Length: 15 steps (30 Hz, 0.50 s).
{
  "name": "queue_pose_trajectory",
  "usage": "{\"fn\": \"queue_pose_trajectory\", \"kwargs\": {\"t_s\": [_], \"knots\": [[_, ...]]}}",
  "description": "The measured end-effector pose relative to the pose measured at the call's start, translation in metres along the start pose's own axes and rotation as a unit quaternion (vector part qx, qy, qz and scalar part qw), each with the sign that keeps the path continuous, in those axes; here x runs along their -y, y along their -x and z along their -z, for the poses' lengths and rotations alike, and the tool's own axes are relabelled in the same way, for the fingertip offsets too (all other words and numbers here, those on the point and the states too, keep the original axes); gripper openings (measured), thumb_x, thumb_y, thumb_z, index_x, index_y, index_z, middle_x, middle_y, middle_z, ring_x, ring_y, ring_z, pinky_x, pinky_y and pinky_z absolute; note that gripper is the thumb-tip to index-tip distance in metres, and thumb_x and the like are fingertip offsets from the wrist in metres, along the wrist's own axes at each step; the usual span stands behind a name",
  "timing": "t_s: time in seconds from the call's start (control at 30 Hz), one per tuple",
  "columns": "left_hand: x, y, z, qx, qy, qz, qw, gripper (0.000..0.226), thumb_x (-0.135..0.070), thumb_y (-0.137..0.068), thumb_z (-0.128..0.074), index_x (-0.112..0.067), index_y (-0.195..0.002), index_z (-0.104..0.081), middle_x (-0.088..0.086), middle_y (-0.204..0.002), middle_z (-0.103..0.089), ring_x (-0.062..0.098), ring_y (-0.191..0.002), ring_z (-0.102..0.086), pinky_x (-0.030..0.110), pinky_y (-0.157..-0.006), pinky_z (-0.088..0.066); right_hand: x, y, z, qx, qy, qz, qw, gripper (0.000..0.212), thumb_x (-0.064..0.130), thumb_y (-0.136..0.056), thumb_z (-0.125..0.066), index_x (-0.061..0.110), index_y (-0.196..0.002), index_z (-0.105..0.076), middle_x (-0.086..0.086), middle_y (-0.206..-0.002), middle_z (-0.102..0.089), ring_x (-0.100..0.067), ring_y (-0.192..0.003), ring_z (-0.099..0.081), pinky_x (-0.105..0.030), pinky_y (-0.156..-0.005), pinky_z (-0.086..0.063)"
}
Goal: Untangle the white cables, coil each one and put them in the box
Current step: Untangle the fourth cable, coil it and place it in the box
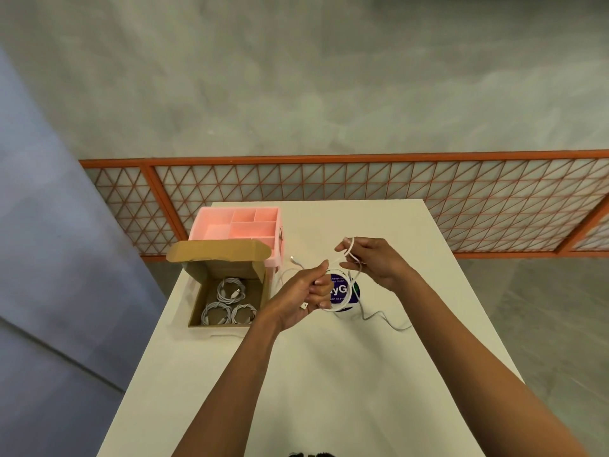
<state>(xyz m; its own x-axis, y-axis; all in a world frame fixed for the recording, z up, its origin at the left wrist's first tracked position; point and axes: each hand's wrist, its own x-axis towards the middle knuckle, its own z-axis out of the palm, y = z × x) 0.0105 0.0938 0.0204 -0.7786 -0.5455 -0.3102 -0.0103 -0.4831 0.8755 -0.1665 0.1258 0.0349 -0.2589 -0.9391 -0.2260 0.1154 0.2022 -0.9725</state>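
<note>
In the head view, both hands are raised over the middle of the white table (329, 374), and the white cable (333, 310) runs between them. The left hand (306, 291) has its fingers curled round a round coil of several turns, with a small plug end poking out near the heel of the palm. The right hand (372, 262), just to the right and slightly farther, holds a loop of the same cable hooked over its bent fingers. A short strand stretches between the two hands. The cable's loose tail (385, 319) trails in soft waves on the table near and right of the hands, and another thin stretch with a plug lies just left of them.

The cardboard box (227, 263) sits open at the table's left edge, well left of the hands, with its brown flap tipped back. Inside it, three coiled cables (230, 290) lie flat, smooth and white.

Just beyond the box stands a matte pink organiser (240, 225) with square compartments. A glossy purple disc (346, 293) with white lettering lies under the held coil. An orange lattice railing (362, 183) runs behind the table.
</note>
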Motion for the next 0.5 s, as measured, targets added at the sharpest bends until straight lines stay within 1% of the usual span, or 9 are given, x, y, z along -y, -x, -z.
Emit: {"fn": "queue_pose_trajectory", "kwargs": {"t_s": [0.1,0.2,0.27,0.3,0.33,0.4,0.43,0.47,0.5], "knots": [[-0.003,0.002,0.000,0.003,-0.025,-0.008,1.000,0.045,-0.035,-0.101,-0.040,-0.019,-0.060,-0.030,-0.007,-0.051,-0.020,0.007,-0.044,-0.015,0.019,-0.049,-0.034,0.002,-0.001,-0.007,0.027,-0.158,-0.083,0.984,0.024,0.017,-0.096,-0.051,0.003,-0.085,-0.066,0.000,-0.063,-0.055,-0.004,-0.053,-0.054,-0.015,-0.060,-0.055],[-0.005,0.004,0.001,0.006,-0.025,-0.012,1.000,0.044,-0.034,-0.100,-0.042,-0.018,-0.060,-0.030,-0.007,-0.051,-0.020,0.007,-0.044,-0.015,0.019,-0.050,-0.034,-0.001,-0.001,-0.015,0.023,-0.300,-0.154,0.941,0.023,0.015,-0.097,-0.049,-0.001,-0.089,-0.063,0.001,-0.058,-0.059,-0.004,-0.047,-0.054,-0.013,-0.052,-0.052],[-0.004,0.005,0.001,0.004,-0.020,-0.013,1.000,0.044,-0.034,-0.100,-0.042,-0.017,-0.060,-0.030,-0.007,-0.051,-0.020,0.009,-0.045,-0.011,0.019,-0.049,-0.034,-0.005,-0.001,-0.021,0.020,-0.363,-0.199,0.910,0.025,0.012,-0.096,-0.049,-0.003,-0.086,-0.066,-0.003,-0.061,-0.059,-0.006,-0.045,-0.055,-0.016,-0.053,-0.055],[-0.004,0.005,0.001,0.001,-0.017,-0.014,1.000,0.044,-0.033,-0.100,-0.041,-0.017,-0.060,-0.030,-0.007,-0.050,-0.020,0.009,-0.046,-0.010,0.019,-0.049,-0.035,-0.006,-0.001,-0.023,0.022,-0.375,-0.216,0.901,0.027,0.011,-0.096,-0.049,-0.002,-0.083,-0.068,-0.004,-0.065,-0.061,-0.009,-0.047,-0.059,-0.021,-0.055,-0.056],[-0.004,0.005,0.000,-0.001,-0.012,-0.015,1.000,0.044,-0.032,-0.101,-0.040,-0.017,-0.060,-0.030,-0.008,-0.050,-0.020,0.009,-0.046,-0.010,0.018,-0.048,-0.035,-0.008,-0.001,-0.024,0.027,-0.367,-0.230,0.901,0.032,0.010,-0.096,-0.048,-0.001,-0.077,-0.071,-0.005,-0.068,-0.064,-0.013,-0.050,-0.063,-0.026,-0.057,-0.057],[-0.003,0.005,0.000,-0.004,-0.005,-0.025,1.000,0.044,-0.031,-0.101,-0.038,-0.017,-0.061,-0.029,-0.008,-0.049,-0.020,0.006,-0.042,-0.013,0.018,-0.047,-0.034,-0.012,0.000,-0.026,0.046,-0.303,-0.253,0.918,0.042,0.010,-0.096,-0.048,0.005,-0.065,-0.075,-0.005,-0.071,-0.070,-0.019,-0.057,-0.067,-0.033,-0.063,-0.057],[-0.002,0.004,0.001,-0.008,-0.003,-0.031,0.999,0.043,-0.031,-0.101,-0.038,-0.018,-0.061,-0.029,-0.008,-0.049,-0.020,0.005,-0.041,-0.014,0.018,-0.047,-0.034,-0.013,0.001,-0.027,0.052,-0.263,-0.260,0.928,0.040,0.010,-0.096,-0.049,0.008,-0.065,-0.075,-0.006,-0.073,-0.071,-0.021,-0.062,-0.068,-0.036,-0.069,-0.056],[-0.002,0.003,0.003,-0.015,-0.004,-0.037,0.999,0.043,-0.031,-0.101,-0.038,-0.018,-0.061,-0.028,-0.009,-0.049,-0.020,0.005,-0.040,-0.016,0.018,-0.047,-0.033,-0.015,0.001,-0.028,0.049,-0.226,-0.265,0.936,0.034,0.011,-0.095,-0.051,0.008,-0.070,-0.074,-0.007,-0.076,-0.070,-0.022,-0.066,-0.066,-0.039,-0.074,-0.054],[-0.002,0.002,0.004,-0.022,-0.009,-0.042,0.999,0.043,-0.031,-0.101,-0.038,-0.018,-0.062,-0.028,-0.009,-0.049,-0.020,0.005,-0.040,-0.016,0.018,-0.047,-0.033,-0.016,0.000,-0.028,0.038,-0.194,-0.266,0.944,0.024,0.013,-0.094,-0.055,0.007,-0.076,-0.070,-0.008,-0.079,-0.068,-0.022,-0.070,-0.064,-0.037,-0.076,-0.052]]}}
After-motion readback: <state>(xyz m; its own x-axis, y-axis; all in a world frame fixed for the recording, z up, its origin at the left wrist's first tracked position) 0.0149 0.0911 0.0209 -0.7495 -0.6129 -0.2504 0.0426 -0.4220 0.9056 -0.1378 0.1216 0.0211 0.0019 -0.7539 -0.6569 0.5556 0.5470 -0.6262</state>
